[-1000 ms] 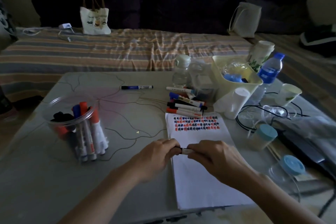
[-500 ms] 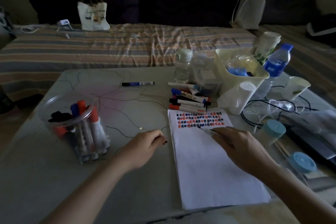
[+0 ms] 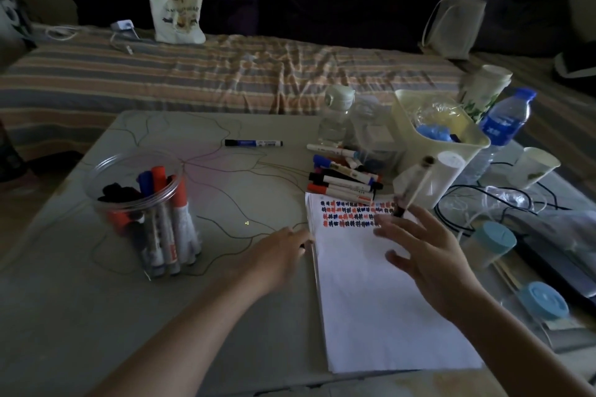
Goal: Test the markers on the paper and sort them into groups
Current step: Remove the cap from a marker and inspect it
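Right hand (image 3: 429,255): marker (image 3: 412,187) pinched at fingertips, other fingers spread
Left hand (image 3: 277,255): curled at paper (image 3: 387,300) edge; contents cannot be told
Risk: marker dropped if the loose pinch slips, paper smeared

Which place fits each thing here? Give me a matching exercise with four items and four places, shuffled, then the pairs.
Things:
1. lone blue marker
2. clear tub of markers
3. water bottle
4. tote bag

Places:
A. on the striped bed
B. left part of the table
C. right of the cream bin
D. lying alone, far middle of the table

Pairs: 1-D, 2-B, 3-C, 4-A
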A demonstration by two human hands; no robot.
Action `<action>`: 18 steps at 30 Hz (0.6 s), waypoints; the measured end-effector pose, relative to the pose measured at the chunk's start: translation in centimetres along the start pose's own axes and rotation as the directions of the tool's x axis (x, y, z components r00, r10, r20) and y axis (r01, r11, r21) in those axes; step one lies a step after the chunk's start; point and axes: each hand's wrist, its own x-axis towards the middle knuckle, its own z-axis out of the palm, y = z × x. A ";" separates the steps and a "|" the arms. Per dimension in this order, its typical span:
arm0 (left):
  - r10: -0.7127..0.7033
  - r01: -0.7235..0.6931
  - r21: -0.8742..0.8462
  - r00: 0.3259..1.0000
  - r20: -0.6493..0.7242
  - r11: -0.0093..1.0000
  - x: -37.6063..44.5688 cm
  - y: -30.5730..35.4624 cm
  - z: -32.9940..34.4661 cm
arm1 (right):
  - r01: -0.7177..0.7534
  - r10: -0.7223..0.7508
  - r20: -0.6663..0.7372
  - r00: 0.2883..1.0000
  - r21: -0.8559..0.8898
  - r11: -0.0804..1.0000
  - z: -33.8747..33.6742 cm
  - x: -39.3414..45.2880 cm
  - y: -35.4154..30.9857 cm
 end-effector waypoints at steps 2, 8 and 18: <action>-0.019 0.014 0.066 0.997 0.071 0.998 0.4 -0.2 0.3 | -0.033 0.028 -0.049 0.998 -0.103 0.994 0.3 0.2 0.7; -0.022 0.019 0.089 0.999 0.027 0.996 0.9 0.3 0.5 | -0.012 -0.036 -0.210 0.977 -0.226 0.974 -0.3 2.7 2.1; -0.110 0.113 -0.045 0.991 0.077 0.993 1.9 1.5 0.4 | -0.016 -0.228 -0.329 0.917 -0.599 0.800 -8.4 8.6 2.1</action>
